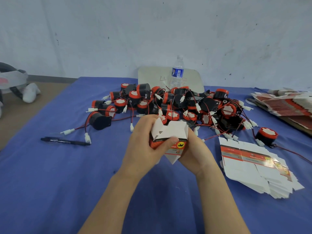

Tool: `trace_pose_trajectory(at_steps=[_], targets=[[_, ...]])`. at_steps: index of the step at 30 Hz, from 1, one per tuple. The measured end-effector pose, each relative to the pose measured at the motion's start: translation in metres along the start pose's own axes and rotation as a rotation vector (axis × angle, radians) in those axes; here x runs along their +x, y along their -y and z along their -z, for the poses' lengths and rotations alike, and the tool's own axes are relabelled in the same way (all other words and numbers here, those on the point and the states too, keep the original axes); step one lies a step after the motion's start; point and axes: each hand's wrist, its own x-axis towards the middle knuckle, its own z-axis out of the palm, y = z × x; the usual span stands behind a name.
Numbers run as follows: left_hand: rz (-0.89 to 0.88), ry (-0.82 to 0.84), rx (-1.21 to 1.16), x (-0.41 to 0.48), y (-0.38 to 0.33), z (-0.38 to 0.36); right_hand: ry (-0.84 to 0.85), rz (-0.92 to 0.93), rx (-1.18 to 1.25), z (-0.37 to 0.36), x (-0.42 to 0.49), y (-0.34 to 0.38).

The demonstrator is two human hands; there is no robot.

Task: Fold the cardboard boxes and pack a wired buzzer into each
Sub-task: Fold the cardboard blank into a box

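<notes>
A small red, white and grey cardboard box [170,132] is held above the blue table [50,174], its white top flaps standing open. My left hand [145,144] grips its left side with the thumb across the front. My right hand [194,149] grips its right side and underside. Behind the box lies a pile of black and red wired buzzers [168,103] with red-black leads and white plugs. One buzzer [265,135] sits apart at the right. A stack of flat unfolded boxes [253,168] lies to the right of my hands.
A black pen [65,141] lies on the table at left. A clear water bottle [177,71] stands behind the pile before a pale board [152,76]. More flat cartons [283,103] are heaped at the far right edge. A white and grey object [15,81] sits on the floor, left.
</notes>
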Motion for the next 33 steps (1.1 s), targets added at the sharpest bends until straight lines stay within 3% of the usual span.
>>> trace_pose_trajectory(at_steps=[4, 15, 21, 28, 31, 33], targets=[[0.020, -0.063, -0.018, 0.000, 0.000, 0.000, 0.034, 0.051, 0.060, -0.004, -0.001, 0.002], [-0.063, -0.008, -0.052, -0.003, -0.006, -0.005, 0.041, 0.105, 0.063, 0.008, -0.002, -0.001], [-0.037, -0.021, 0.010, -0.003, -0.002, -0.001, 0.095, -0.083, -0.053, 0.013, -0.003, -0.001], [-0.190, 0.042, 0.130, -0.004, -0.003, -0.005, 0.196, -0.161, -0.026, 0.023, -0.004, 0.002], [-0.114, 0.093, 0.126, -0.003, -0.001, -0.005, 0.159, -0.078, -0.046, 0.019, -0.001, 0.000], [0.072, 0.115, -0.065, 0.000, 0.000, -0.006, 0.129, 0.004, -0.047, 0.018, -0.001, 0.000]])
